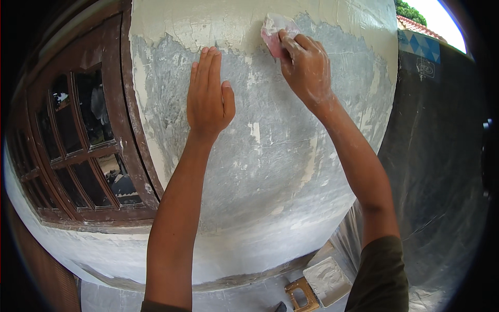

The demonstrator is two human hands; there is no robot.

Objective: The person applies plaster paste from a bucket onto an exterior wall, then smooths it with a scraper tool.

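In front of me stands a grey wall (244,156) with a rough coat of cream filler (208,21) across its upper part. My right hand (307,70) grips a pink, filler-smeared putty spreader (273,35) and holds it against the wall at the coat's lower edge. White smears cover those fingers and the wrist. Farther left, my left hand (211,93) is stretched out flat at the wall, fingers up, thumb slightly apart. Its fingertips reach the ragged border of the filler, and it holds nothing.
A brown wooden window (86,140) with several glass panes is set into the wall at left. Below right, a tray of pale filler (327,281) rests by a small yellowish stool (301,295) on the floor. Dark sheeting (436,156) hangs along the right side.
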